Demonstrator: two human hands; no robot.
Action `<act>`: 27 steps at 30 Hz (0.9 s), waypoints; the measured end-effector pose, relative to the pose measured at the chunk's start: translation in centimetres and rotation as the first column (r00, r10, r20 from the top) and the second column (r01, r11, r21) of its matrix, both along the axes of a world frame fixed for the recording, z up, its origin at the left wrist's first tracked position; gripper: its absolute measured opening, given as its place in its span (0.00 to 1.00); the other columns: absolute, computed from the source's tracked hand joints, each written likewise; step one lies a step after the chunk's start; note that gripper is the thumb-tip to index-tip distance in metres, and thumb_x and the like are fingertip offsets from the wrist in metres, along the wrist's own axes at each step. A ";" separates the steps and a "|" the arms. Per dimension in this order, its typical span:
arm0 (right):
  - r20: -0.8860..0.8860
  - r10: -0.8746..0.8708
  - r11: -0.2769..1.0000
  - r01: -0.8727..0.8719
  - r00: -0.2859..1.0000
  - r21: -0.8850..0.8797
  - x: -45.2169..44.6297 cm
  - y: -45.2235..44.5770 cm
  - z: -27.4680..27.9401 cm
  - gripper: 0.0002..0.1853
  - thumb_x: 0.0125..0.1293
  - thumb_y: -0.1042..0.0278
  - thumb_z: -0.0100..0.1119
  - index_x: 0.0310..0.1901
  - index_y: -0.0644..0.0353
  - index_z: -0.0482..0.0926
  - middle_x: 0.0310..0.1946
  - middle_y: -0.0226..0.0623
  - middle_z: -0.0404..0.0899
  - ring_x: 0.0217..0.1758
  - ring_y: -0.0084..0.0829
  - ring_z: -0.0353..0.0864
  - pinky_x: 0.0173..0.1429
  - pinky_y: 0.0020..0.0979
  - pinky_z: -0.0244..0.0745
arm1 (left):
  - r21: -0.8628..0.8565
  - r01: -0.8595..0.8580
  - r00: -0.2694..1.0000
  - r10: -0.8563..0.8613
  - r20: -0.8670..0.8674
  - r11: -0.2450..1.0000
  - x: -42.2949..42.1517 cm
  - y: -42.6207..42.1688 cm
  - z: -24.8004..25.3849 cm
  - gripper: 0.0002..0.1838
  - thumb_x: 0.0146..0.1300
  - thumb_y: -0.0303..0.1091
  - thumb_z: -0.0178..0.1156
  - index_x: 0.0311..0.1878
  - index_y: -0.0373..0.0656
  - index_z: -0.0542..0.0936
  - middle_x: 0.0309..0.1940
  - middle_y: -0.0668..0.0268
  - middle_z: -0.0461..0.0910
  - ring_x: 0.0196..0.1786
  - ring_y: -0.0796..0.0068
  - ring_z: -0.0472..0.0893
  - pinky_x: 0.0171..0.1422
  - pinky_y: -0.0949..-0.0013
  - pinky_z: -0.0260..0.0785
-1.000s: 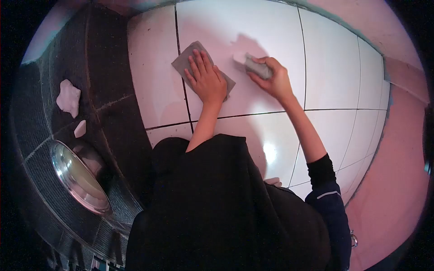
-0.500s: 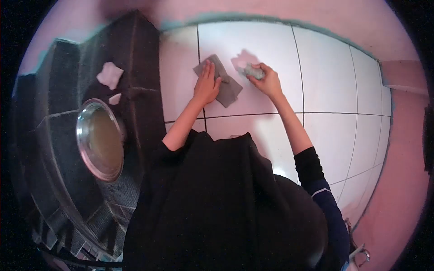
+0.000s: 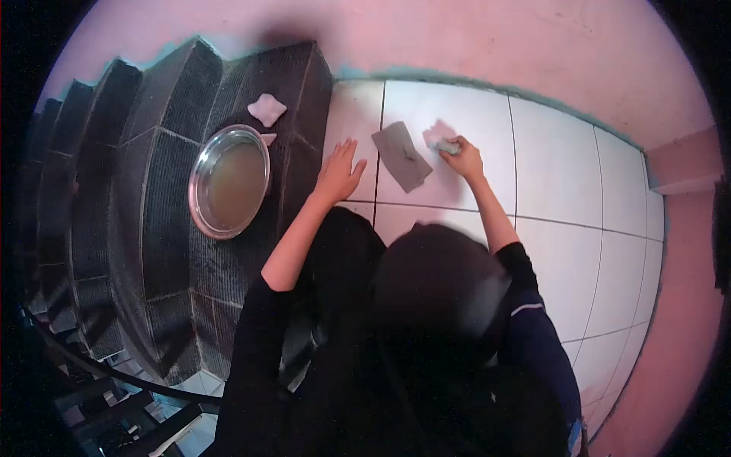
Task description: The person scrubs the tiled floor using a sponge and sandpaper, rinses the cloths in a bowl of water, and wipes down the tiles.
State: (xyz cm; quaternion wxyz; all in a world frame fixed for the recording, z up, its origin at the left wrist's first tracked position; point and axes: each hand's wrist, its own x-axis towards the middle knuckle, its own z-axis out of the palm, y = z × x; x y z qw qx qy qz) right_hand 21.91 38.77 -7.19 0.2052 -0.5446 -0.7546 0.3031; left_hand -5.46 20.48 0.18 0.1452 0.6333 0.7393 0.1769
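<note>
One spread, empty left hand (image 3: 338, 177) flanks the grey cloth (image 3: 397, 148); opposite, the right hand (image 3: 467, 161) clutches a greyish wad (image 3: 445, 148), seemingly scrubbing, next needing steady pressure.

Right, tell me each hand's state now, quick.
Left hand: open, fingers slightly spread, holding nothing.
Right hand: closed, holding a small greyish item; can't tell what exactly.
</note>
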 end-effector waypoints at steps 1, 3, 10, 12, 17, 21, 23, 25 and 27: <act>0.023 -0.022 1.000 0.022 0.999 -0.009 -0.2 -0.3 0.2 0.24 0.49 0.51 0.73 0.46 0.52 0.80 0.33 0.44 0.85 0.37 0.43 0.85 0.41 0.39 0.79 | 0.014 -0.001 1.000 0.001 -0.004 1.000 -0.3 0.0 -0.6 0.32 0.71 0.48 0.48 0.71 0.37 0.61 0.72 0.50 0.59 0.74 0.48 0.57 0.75 0.51 0.51; -0.011 -0.039 0.999 0.039 0.999 0.015 -0.1 -1.0 0.1 0.23 0.49 0.52 0.73 0.46 0.52 0.80 0.34 0.44 0.84 0.37 0.43 0.85 0.41 0.39 0.79 | -0.027 0.001 1.000 -0.001 0.019 1.000 -0.3 0.2 -2.2 0.32 0.70 0.47 0.50 0.70 0.36 0.62 0.71 0.48 0.60 0.74 0.46 0.58 0.75 0.52 0.52; -0.098 -0.143 0.984 0.152 0.985 0.092 2.7 -2.3 -0.9 0.21 0.51 0.58 0.72 0.46 0.52 0.80 0.38 0.42 0.82 0.40 0.44 0.83 0.42 0.40 0.78 | -0.016 -0.017 0.991 0.019 0.134 1.000 3.9 4.5 -8.7 0.32 0.69 0.45 0.51 0.69 0.31 0.62 0.70 0.44 0.60 0.73 0.42 0.57 0.75 0.51 0.52; -0.097 -0.164 0.978 0.174 0.982 0.116 3.3 -2.0 -0.9 0.20 0.51 0.58 0.71 0.46 0.51 0.80 0.38 0.40 0.80 0.40 0.44 0.82 0.41 0.40 0.78 | -0.020 -0.061 0.990 0.063 0.124 0.998 5.8 5.9 -8.7 0.33 0.69 0.43 0.51 0.70 0.31 0.58 0.72 0.44 0.55 0.75 0.41 0.53 0.76 0.50 0.49; -0.186 -0.153 0.967 0.185 0.971 0.173 3.0 -2.7 -2.2 0.20 0.51 0.63 0.72 0.47 0.49 0.80 0.39 0.37 0.78 0.39 0.41 0.82 0.39 0.38 0.78 | 0.044 -0.151 0.986 0.147 0.076 0.988 8.1 9.0 -12.4 0.34 0.71 0.42 0.49 0.72 0.29 0.53 0.74 0.44 0.49 0.76 0.43 0.49 0.78 0.52 0.44; -0.093 0.018 0.984 -0.001 0.995 0.175 0.6 -2.8 -1.7 0.21 0.51 0.62 0.71 0.48 0.48 0.80 0.41 0.36 0.78 0.38 0.40 0.82 0.38 0.38 0.78 | 0.144 -0.141 0.990 0.143 -0.003 0.979 8.7 10.5 -14.4 0.35 0.70 0.42 0.49 0.72 0.28 0.53 0.75 0.45 0.47 0.77 0.46 0.48 0.78 0.50 0.42; -0.041 0.005 0.984 0.003 0.999 0.177 0.1 -0.3 -2.0 0.21 0.50 0.60 0.71 0.48 0.46 0.80 0.41 0.35 0.78 0.38 0.40 0.82 0.38 0.38 0.78 | 0.116 -0.137 0.987 0.146 -0.070 0.984 8.6 10.8 -15.1 0.36 0.70 0.43 0.49 0.72 0.29 0.53 0.75 0.45 0.47 0.77 0.47 0.48 0.78 0.50 0.41; -0.064 -0.122 0.970 0.132 0.991 0.206 -0.3 2.3 -2.2 0.20 0.50 0.61 0.71 0.47 0.46 0.80 0.40 0.37 0.78 0.37 0.41 0.82 0.38 0.39 0.78 | 0.096 -0.138 0.981 0.150 -0.125 0.986 9.0 10.6 -15.5 0.36 0.70 0.43 0.48 0.72 0.29 0.53 0.75 0.46 0.47 0.77 0.48 0.48 0.78 0.49 0.41; -0.081 -0.146 0.960 0.161 0.986 0.229 -0.7 2.9 -2.6 0.19 0.50 0.60 0.71 0.46 0.47 0.80 0.39 0.38 0.78 0.36 0.43 0.82 0.38 0.40 0.79 | 0.112 -0.164 0.975 0.178 -0.131 0.980 9.1 10.5 -15.5 0.36 0.70 0.45 0.48 0.72 0.30 0.54 0.75 0.47 0.48 0.77 0.50 0.49 0.78 0.49 0.41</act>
